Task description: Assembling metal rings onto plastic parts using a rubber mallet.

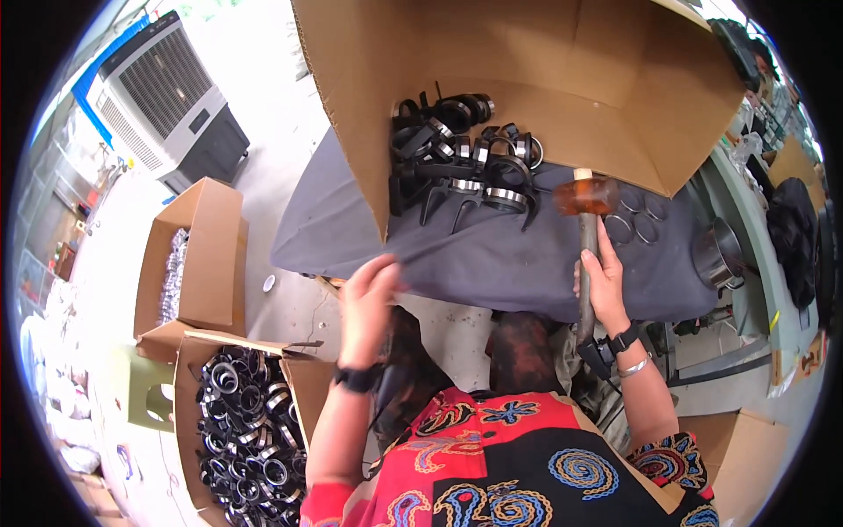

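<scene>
We wear a red-and-black shirt with blue and yellow spirals, dark mottled trousers, black wristbands and a silver bangle.

Handled parts left, rings right of mallet

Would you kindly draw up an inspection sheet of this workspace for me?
Surface: table covered with dark grey cloth.
Work items: mallet with amber head; black parts with silver rings, grouped at the mouth of a large cardboard box; loose rings right of the mallet head.
Clutter: metal vessel at the table's right end; floor carton of similar parts at left.
Hands: right hand grips the mallet's handle, head up; left hand blurred near the table's front edge.
Cables: nothing seen for certain.
Surroundings: air cooler, upper left.
</scene>
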The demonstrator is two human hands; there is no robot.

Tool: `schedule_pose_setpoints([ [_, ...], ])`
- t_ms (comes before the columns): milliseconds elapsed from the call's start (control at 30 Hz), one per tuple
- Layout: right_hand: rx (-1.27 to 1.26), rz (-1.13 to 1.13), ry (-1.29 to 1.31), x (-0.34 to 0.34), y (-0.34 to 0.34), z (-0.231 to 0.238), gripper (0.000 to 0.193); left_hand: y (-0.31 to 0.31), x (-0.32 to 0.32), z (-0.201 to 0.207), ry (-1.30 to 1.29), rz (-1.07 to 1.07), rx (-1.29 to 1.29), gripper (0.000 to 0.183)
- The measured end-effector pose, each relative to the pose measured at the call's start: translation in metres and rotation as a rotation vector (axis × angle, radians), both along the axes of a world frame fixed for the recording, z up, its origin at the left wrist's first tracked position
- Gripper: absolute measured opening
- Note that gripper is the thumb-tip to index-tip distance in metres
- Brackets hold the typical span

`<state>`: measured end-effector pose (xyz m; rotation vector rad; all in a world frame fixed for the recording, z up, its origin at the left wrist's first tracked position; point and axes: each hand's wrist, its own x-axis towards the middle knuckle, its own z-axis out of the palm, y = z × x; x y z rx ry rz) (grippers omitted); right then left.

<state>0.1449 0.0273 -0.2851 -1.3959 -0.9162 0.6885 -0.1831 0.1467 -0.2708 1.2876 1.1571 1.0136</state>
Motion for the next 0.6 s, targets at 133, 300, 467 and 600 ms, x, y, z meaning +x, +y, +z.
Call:
schedule_pose_setpoints([
  [133,-0.055,-0.041,0.147,-0.014,0.008,0.000,0.060,0.048,0.086,0.012,0.728,-0.112,0.441,0.029],
  [300,0.076,-0.077,-0.034,0.002,-0.012,-0.015,0.054,0.078,0.161,-0.021,0.831,-0.088,0.547,0.013],
  [467,0.081,-0.012,-0.020,0.007,0.000,-0.021,0.053,0.060,0.153,-0.025,0.456,0.041,0.373,0.026],
  [600,-0.019,-0.223,-0.082,0.008,-0.020,-0.008,0.056,0.052,0.165,-0.015,0.352,-0.002,0.287,0.022],
])
